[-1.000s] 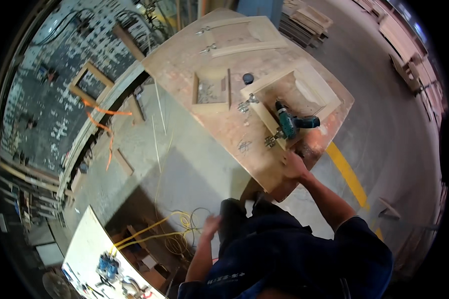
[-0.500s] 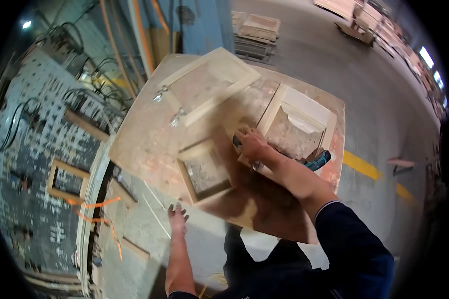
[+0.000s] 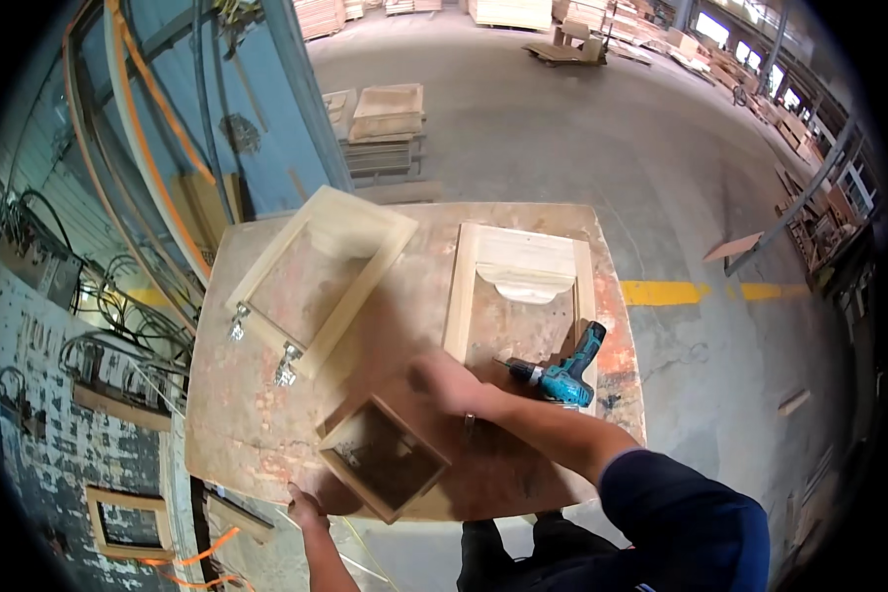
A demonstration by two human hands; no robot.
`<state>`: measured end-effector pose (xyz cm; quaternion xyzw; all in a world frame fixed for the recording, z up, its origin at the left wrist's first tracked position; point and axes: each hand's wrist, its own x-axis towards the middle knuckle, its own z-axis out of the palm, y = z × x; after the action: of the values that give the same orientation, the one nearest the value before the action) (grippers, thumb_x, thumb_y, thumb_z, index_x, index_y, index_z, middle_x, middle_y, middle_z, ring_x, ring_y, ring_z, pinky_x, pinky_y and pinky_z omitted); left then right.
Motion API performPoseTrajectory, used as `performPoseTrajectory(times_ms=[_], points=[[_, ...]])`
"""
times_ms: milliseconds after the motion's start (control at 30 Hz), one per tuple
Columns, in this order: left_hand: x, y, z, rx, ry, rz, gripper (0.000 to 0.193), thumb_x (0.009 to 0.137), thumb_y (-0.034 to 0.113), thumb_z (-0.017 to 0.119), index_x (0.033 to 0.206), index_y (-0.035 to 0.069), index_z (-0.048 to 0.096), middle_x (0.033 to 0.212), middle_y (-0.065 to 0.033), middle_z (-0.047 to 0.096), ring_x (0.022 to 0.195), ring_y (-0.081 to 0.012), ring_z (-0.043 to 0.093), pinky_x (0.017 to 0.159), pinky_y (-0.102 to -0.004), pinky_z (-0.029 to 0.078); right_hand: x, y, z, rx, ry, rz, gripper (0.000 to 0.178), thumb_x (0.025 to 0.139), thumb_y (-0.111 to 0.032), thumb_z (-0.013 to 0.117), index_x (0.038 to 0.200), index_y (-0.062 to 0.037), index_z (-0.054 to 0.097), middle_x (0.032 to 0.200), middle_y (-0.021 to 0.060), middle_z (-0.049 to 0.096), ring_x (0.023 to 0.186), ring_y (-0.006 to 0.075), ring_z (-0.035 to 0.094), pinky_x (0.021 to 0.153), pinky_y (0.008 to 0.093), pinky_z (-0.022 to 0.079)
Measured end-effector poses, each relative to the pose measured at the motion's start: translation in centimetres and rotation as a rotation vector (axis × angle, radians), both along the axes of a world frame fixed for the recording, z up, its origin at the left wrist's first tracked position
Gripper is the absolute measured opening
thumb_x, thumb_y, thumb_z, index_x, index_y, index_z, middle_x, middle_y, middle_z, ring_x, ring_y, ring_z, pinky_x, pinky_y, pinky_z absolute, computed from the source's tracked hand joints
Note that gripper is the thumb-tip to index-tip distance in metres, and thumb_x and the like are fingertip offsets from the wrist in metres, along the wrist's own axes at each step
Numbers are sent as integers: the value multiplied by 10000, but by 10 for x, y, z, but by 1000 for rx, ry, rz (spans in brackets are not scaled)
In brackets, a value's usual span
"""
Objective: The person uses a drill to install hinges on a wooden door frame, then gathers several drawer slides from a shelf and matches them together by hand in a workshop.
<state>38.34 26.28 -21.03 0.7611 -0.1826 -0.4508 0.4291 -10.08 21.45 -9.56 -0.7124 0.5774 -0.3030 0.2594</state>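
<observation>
**Worktable in a timber workshop, two frames and a small box**

A wide concrete floor [image 3: 562, 128] with a yellow line [image 3: 661, 292] runs under stacked boards [image 3: 385, 113] and a blue wall [image 3: 257, 109]. The plywood worktable [image 3: 266, 434] fills the middle. On it lie a tilted wooden frame [image 3: 316, 271] with metal hinges [image 3: 286, 365] and a straight frame [image 3: 518, 286]. Nearer stands a small open wooden box [image 3: 385, 459]. A teal cordless drill [image 3: 567, 373] lies just beside the right hand [image 3: 449, 383], which rests blurred on the table, grip unclear. The left hand [image 3: 306, 505] touches the table's near edge by the box, fingers loosely spread, holding nothing.
</observation>
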Motion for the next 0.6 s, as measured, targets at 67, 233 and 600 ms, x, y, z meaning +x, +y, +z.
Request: performPoseTrajectory(times_ms=[67, 233, 600], points=[[18, 3, 11, -8, 42, 64, 629, 943, 634, 578, 813, 20, 536, 805, -92, 587, 715, -266, 588, 635, -427, 559, 7, 46, 28, 34, -202, -133, 466, 748, -224, 746, 1163, -85, 586, 1080, 203, 568, 1029, 398, 553, 926, 446, 486], [-3, 7, 23, 75, 119, 44, 744, 939, 607, 601, 1294, -45, 545, 1265, -200, 612, 1049, -360, 660, 860, -487, 595, -26, 199, -2, 326, -331, -495, 533, 741, -181, 687, 1233, -30, 545, 1139, 166, 569, 1068, 294, 583, 953, 381, 489], [-5, 2, 6, 101, 241, 26, 710, 948, 549, 635, 1418, 37, 486, 1328, -117, 587, 1161, -298, 610, 956, -447, 543, 78, 344, -61, 1107, -1490, -1393, 187, 745, -303, 544, 815, -129, 545, 704, 103, 530, 617, 346, 555, 520, 438, 447]])
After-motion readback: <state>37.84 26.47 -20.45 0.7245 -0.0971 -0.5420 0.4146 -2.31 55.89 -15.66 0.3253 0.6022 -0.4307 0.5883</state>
